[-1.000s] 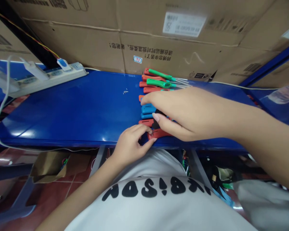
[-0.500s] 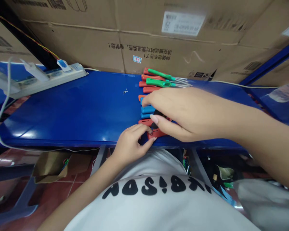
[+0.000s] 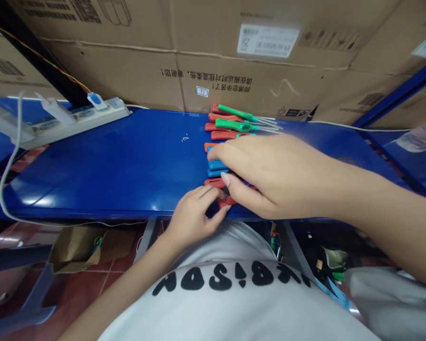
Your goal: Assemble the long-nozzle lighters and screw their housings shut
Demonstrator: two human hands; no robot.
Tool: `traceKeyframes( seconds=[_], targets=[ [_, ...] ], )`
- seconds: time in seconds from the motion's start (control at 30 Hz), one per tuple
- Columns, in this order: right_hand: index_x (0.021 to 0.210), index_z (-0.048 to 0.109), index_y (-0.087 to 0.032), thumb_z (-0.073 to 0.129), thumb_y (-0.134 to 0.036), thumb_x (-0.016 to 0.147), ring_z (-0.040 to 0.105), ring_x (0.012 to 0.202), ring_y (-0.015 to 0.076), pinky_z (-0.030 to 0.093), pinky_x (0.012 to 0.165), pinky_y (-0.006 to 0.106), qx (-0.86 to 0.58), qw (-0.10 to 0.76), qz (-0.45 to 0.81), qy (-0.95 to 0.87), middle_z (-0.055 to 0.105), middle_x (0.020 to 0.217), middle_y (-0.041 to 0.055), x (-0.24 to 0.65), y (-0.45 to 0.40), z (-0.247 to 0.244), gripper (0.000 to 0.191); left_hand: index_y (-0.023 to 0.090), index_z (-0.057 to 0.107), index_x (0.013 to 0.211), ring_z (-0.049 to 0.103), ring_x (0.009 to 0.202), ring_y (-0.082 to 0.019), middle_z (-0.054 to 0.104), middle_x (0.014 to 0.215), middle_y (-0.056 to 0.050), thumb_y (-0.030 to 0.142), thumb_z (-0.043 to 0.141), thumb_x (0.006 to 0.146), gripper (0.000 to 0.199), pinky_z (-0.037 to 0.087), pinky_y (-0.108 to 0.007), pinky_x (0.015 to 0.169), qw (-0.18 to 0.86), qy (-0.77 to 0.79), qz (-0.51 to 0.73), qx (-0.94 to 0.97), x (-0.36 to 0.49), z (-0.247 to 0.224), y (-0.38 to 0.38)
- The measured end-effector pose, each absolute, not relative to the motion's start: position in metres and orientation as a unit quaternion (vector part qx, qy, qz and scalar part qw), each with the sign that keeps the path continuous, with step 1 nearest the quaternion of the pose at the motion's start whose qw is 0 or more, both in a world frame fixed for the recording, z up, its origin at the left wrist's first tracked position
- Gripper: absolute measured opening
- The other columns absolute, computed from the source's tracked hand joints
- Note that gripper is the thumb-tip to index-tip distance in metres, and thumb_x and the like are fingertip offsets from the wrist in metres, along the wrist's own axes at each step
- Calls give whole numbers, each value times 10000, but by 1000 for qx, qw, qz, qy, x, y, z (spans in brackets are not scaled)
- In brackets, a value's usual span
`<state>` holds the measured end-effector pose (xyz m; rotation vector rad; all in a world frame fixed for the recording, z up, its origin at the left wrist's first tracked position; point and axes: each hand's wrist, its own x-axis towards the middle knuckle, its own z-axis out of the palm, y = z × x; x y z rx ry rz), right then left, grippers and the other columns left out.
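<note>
Left fingers (image 3: 208, 201): you have them curled and pinched on the red tool handle (image 3: 226, 201), at the edge of the worktop; they look closed on it.
Right fingers (image 3: 216, 152): you have them spread over the blue screwdriver handles (image 3: 217, 165); your thumb (image 3: 230, 187) reaches down beside the red handle. Whether they are gripping anything, you cannot tell from this view.
Hands: your left hand (image 3: 193, 220) sits just in front of your right hand (image 3: 277, 177), nearly touching it.
Row: red-handled screwdrivers (image 3: 225, 135) and green-handled screwdrivers (image 3: 234, 124) lie side by side beyond your right hand, shafts pointing right.
Worktop: the blue metal worktop (image 3: 110, 166) carries the row, with small metal bits (image 3: 185, 139) left of it.
Behind: a power strip (image 3: 81, 116) lies at the back, against cardboard boxes (image 3: 270, 80).
</note>
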<state>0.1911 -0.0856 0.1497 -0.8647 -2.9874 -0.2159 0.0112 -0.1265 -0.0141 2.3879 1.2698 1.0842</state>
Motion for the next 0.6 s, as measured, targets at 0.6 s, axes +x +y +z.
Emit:
traceKeyframes(
  seconds=[0.6],
  targets=[
    [1035,625,-148,335,-355,1042,560,663,200,257,563,306,-269,27,-88,-959,670,782,76,193,-91,149,357,200,589,964,678,859,-245,705,919,-68,300,582,934,104,540,-373,768,116,444,348,817,11,-12,-127]
  ],
)
